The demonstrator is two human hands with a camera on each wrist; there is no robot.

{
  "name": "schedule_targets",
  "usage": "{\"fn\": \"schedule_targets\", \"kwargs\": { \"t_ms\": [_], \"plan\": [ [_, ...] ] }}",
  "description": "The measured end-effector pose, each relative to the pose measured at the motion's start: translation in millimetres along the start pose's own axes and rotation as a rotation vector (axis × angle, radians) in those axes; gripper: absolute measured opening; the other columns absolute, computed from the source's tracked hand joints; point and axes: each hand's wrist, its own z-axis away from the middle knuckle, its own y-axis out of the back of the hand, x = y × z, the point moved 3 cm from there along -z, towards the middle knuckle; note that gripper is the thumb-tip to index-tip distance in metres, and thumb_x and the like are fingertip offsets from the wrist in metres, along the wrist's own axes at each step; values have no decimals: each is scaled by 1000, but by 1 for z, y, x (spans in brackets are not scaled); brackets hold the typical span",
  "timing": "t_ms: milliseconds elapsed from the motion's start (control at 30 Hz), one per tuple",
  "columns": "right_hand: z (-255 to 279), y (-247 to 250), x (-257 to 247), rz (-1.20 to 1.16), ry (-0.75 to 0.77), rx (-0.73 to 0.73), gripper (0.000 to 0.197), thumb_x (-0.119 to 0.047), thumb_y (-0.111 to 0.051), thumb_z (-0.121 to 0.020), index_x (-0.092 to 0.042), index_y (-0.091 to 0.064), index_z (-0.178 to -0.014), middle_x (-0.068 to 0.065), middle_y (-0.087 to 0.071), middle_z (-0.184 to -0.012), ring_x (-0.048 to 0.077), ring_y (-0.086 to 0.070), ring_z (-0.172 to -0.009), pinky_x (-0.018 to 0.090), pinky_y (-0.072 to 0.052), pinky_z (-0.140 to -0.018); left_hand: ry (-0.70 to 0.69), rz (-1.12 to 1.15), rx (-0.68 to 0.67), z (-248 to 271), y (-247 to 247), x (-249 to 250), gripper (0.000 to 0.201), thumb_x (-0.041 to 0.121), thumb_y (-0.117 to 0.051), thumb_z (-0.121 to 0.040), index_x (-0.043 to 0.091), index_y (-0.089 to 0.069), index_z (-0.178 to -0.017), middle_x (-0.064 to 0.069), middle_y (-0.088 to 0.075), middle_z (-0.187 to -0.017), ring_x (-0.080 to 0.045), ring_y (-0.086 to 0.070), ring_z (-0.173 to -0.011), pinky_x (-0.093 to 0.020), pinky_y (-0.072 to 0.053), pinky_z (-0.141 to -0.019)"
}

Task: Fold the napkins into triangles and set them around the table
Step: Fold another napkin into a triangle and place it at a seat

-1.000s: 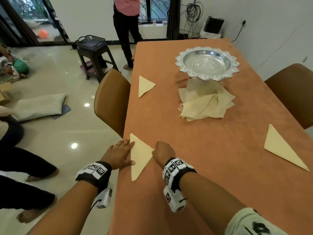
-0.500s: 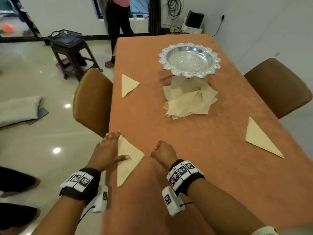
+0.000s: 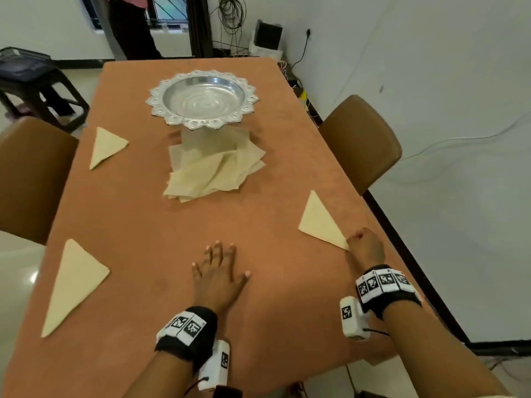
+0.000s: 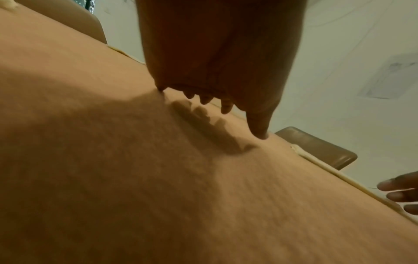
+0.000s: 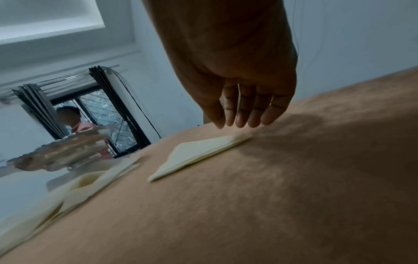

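Right hand point(image 3: 365, 246), fingers loose and holding nothing, hovers at the right-side napkin point(image 3: 320, 220). Left hand point(image 3: 219, 275) lies flat, empty. Nudge the corner lightly to square it.

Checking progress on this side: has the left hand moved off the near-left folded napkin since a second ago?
Yes. The left hand has left the near-left napkin and now lies flat on the bare tablecloth to its right, nearer the table's middle.

A home dining room: a table point(image 3: 178, 239) under an orange cloth, 2 padded brown chairs (one at 9 o'clock point(image 3: 31, 173), one at 3 o'clock point(image 3: 362, 142)), an ornate silver bowl point(image 3: 202, 99) at 12 o'clock, a curtained, barred window point(image 3: 169, 10) behind it, and a glossy tiled floor point(image 3: 17, 271).
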Motion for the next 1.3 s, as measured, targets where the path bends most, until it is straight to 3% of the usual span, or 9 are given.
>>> {"fn": "schedule_targets", "kwargs": {
  "t_ms": [100, 167, 367, 533, 700, 900, 1067, 1167, 1300],
  "plan": [
    [-23, 1, 12, 23, 20, -67, 23, -14, -57, -87, -1, -63, -104, 18, -63, -114, 35, -55, -106, 33, -41, -88, 67, -5, -26, -1, -14, 21, 81, 73, -32, -87, 39, 5, -151, -3, 19, -159, -28, 19, -145, -58, 8, -112],
    [-38, 0, 3, 13, 77, -89, 22, -17, -58, -86, -2, -64, -101, 18, -64, -110, 34, -57, -99, 32, -42, -83, 92, -20, -34, -2, -19, 24, 82, 77, -27, -84, 42, 10, -149, -2, 23, -158, -28, 22, -144, -59, 9, -112],
    [-63, -18, -37, 155, 151, -333, 36, -30, -74, -80, -9, -49, -66, 6, -54, -69, 26, -53, -74, 28, -38, -64, 150, -51, -126, -8, -17, 23, 85, 76, -31, -84, 44, 16, -147, 0, 27, -156, -28, 24, -143, -59, 10, -111],
    [-72, -18, -26, 181, 105, -400, 37, -31, -75, -79, -10, -47, -65, 11, -57, -82, 26, -54, -78, 29, -39, -68, 161, -58, -132, -10, -18, 23, 85, 76, -32, -83, 45, 16, -146, 1, 28, -156, -27, 24, -143, -60, 9, -111],
    [-73, -2, -5, 154, 57, -400, 36, -28, -73, -81, -9, -46, -65, 6, -51, -66, 25, -52, -71, 29, -38, -66, 168, -59, -138, -10, -18, 23, 85, 76, -33, -83, 45, 14, -147, 1, 26, -157, -27, 23, -144, -60, 8, -112],
    [-72, 4, -2, 98, 35, -377, 34, -25, -73, -82, -8, -47, -67, 7, -52, -66, 26, -54, -72, 30, -40, -68, 165, -61, -145, -8, -16, 24, 85, 75, -34, -84, 45, 14, -147, 1, 26, -157, -27, 24, -143, -60, 8, -112],
    [-70, 1, 6, 45, 26, -332, 31, -24, -75, -79, -7, -51, -71, 16, -61, -82, 31, -61, -81, 37, -51, -76, 167, -62, -144, -8, -16, 25, 85, 76, -33, -84, 46, 14, -147, 1, 26, -157, -27, 24, -143, -59, 9, -111],
    [-65, 5, 5, 39, 86, -281, 35, -32, -72, -81, -5, -55, -95, 14, -61, -98, 33, -59, -95, 39, -49, -82, 165, -56, -140, -8, -16, 23, 85, 76, -34, -83, 46, 14, -147, 1, 26, -157, -26, 24, -143, -59, 9, -111],
    [-44, 8, -2, 269, 459, -130, 50, -39, -61, -88, -13, -46, -127, 9, -50, -129, 28, -48, -118, 42, -40, -94, 163, -57, -142, -10, -18, 22, 85, 77, -34, -83, 47, 14, -146, 2, 26, -156, -26, 24, -143, -59, 8, -112]
  ]
}}
